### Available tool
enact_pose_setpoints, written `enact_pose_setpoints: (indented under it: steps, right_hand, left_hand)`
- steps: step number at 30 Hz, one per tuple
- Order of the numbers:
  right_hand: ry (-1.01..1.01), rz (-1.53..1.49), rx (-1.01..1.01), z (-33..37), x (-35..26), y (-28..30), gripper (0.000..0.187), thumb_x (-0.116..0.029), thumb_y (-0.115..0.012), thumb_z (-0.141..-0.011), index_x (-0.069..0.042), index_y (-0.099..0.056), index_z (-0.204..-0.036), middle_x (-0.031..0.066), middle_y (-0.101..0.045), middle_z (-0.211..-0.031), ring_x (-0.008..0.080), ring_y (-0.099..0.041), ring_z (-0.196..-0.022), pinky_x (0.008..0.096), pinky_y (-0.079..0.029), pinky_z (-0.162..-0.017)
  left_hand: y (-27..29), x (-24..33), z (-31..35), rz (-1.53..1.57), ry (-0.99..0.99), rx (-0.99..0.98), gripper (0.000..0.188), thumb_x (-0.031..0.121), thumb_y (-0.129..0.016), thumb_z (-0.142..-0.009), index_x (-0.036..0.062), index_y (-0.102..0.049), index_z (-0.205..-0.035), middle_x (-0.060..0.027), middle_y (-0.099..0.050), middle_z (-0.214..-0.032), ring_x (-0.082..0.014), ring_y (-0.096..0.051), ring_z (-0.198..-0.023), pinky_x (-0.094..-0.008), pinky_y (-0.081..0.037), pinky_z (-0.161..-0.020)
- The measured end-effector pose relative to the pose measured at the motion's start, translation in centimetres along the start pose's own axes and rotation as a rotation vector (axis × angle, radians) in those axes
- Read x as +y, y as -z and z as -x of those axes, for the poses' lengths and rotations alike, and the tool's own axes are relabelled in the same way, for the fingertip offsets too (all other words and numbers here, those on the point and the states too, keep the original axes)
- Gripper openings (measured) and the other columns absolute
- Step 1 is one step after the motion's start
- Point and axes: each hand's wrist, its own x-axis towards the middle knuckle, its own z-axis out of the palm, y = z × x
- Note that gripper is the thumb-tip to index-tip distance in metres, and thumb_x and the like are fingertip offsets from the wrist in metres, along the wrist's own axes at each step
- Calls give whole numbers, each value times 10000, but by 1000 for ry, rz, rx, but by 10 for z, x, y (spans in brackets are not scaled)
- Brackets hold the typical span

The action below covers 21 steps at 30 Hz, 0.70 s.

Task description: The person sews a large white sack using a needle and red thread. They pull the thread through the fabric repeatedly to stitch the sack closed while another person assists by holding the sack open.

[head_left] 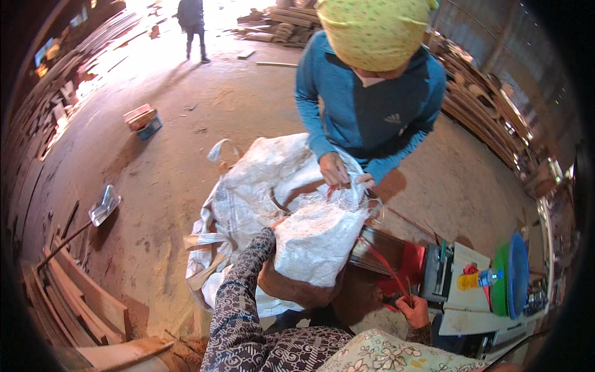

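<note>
A large white woven sack (248,186) lies bunched up in front of me, with a raised fold and frayed threads near its far edge. My left hand (279,224) grips the fold on its left side; the cloth hides most of the fingers. Off to the right, my right hand (415,312) is closed around the lower end of a thin red cord (381,260), which runs up toward the sack. Across from me, a person in a blue top and yellow head covering (372,93) pinches the sack's far edge and some red cord with both hands.
A bench (471,279) at the right bears a bottle of yellow liquid (478,279) and green and blue basins (517,276). Curved wooden boards (93,297) lie at the lower left. A box (142,121) stands on the floor. Another person (192,25) stands far back.
</note>
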Motion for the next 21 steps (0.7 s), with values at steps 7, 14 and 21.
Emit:
enact_pose_setpoints:
  steps: [7, 14, 21]
  right_hand:
    - [-27, -217, -20, -22, 19, -11, 188, -231, -742, -864, -88, -624, -836, -53, -501, -580, 34, -416, -463, 245, -280, -400]
    - [-90, -394, 12, -25, -1, -6, 177, -233, -729, -896, -82, -640, -921, -63, -523, -648, 15, -374, -470, 228, -243, -413]
    - [-133, -723, 8, -35, -19, -7, 195, -232, -748, -894, -87, -637, -962, -56, -514, -675, 9, -324, -438, 212, -211, -400]
  left_hand:
    - [53, -98, 135, -143, 429, 160, 169, 175, -589, -809, 96, -701, -907, -139, -692, -838, -323, -672, -746, -433, -540, -640]
    - [193, -20, 261, -82, 269, 516, 147, 62, -606, -726, 34, -593, -870, -183, -630, -842, -399, -624, -814, -448, -495, -684]
    - [186, 65, 320, 60, 431, 509, 123, 21, -524, -677, 31, -499, -797, -176, -517, -731, -392, -561, -716, -437, -459, -632]
